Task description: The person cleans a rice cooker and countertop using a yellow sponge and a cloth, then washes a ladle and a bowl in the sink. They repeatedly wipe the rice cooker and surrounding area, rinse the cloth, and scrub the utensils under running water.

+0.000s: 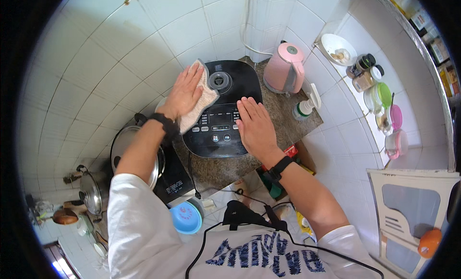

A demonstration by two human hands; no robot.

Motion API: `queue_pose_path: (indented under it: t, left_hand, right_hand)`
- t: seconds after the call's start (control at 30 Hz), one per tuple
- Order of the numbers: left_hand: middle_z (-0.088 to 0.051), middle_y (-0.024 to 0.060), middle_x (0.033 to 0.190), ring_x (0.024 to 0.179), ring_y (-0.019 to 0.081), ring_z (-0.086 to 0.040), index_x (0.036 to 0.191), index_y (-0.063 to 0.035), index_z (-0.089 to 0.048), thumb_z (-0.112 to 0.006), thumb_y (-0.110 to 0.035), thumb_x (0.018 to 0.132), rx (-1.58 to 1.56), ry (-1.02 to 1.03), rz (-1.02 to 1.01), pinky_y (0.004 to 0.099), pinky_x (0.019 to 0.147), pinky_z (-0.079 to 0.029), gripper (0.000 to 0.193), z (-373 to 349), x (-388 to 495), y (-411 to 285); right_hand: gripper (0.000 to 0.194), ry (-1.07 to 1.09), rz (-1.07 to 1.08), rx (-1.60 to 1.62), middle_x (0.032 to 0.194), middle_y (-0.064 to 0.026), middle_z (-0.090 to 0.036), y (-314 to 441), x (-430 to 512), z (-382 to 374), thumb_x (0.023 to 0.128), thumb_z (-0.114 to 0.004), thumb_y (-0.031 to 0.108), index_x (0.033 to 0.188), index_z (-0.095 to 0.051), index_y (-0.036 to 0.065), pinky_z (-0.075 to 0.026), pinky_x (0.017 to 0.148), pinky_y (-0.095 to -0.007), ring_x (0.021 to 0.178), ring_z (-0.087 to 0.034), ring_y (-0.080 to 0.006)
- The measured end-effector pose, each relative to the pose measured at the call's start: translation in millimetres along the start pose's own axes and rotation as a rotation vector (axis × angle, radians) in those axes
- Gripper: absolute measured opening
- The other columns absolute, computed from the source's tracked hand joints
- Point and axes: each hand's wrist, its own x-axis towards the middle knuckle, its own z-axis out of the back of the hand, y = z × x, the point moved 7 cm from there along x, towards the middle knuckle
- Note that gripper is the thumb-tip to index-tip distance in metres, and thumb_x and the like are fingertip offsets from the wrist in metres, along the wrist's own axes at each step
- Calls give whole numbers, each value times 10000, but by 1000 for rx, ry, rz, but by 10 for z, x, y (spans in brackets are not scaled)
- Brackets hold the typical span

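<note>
A black rice cooker with a button panel and a round steam vent stands on the stone counter before me. My left hand lies flat over a pale, fluffy cleaning cloth, pressing it against the left part of the cooker's lid. Part of the cloth is hidden under the palm. My right hand rests palm down on the lid's right side, beside the panel, and holds nothing. Its fingers are straight and near one another, covering some of the buttons.
A pink electric kettle and a white-topped spray bottle stand to the right. Jars, including a green-lidded one, line the wall ledge. At left, a lidded pot sits by a black cooktop. A blue basin is below.
</note>
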Motion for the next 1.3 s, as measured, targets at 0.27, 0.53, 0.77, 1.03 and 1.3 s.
queue_pose_path:
  t: [0.27, 0.53, 0.77, 1.03, 1.3]
  left_hand:
    - [-252, 248, 1728, 1600, 442, -229, 1670, 0, -246, -528, -300, 1070, 44, 31, -184, 536, 1305, -189, 728, 95, 162, -65]
    - [-203, 313, 1720, 1611, 464, -188, 1651, 53, -242, -626, -436, 1018, 38, 119, -6, 557, 1308, -152, 887, 103, -1098, -1258]
    - [-283, 261, 1706, 1595, 453, -231, 1629, 5, -344, -590, -503, 1014, -17, 69, -253, 565, 1290, -195, 835, -81, -390, -1917]
    - [-194, 336, 1711, 1612, 493, -117, 1622, 87, -277, -616, -565, 972, -50, -147, 382, 545, 1313, -108, 981, -570, 828, -1738]
    - [-217, 297, 1724, 1618, 458, -134, 1647, 64, -256, -594, -608, 963, 70, -72, 452, 527, 1315, -84, 1017, -497, 1158, -1638]
  right_hand:
    - [460, -14, -41, 2, 1514, -180, -555, -42, -10, -46, 1042, -572, 168, 1471, -553, 1, -335, 1251, -484, 1452, -479, -341]
    - [457, -160, -68, 155, 1547, -193, -516, -46, -69, 117, 1028, -551, 91, 1478, -536, 15, -305, 1257, -532, 1479, -450, -372]
    - [425, -367, -222, 276, 1559, -225, -500, -126, -344, 435, 1022, -582, 123, 1429, -551, 5, -340, 1225, -514, 1450, -464, -434]
    - [397, -296, -291, 396, 1523, -235, -538, -101, -660, 826, 1035, -602, 122, 1415, -551, 19, -440, 1144, -474, 1367, -547, -428]
    - [357, -335, -412, 453, 1476, -208, -588, -235, -1032, 1222, 1064, -597, 144, 1393, -560, 10, -461, 1125, -433, 1335, -587, -392]
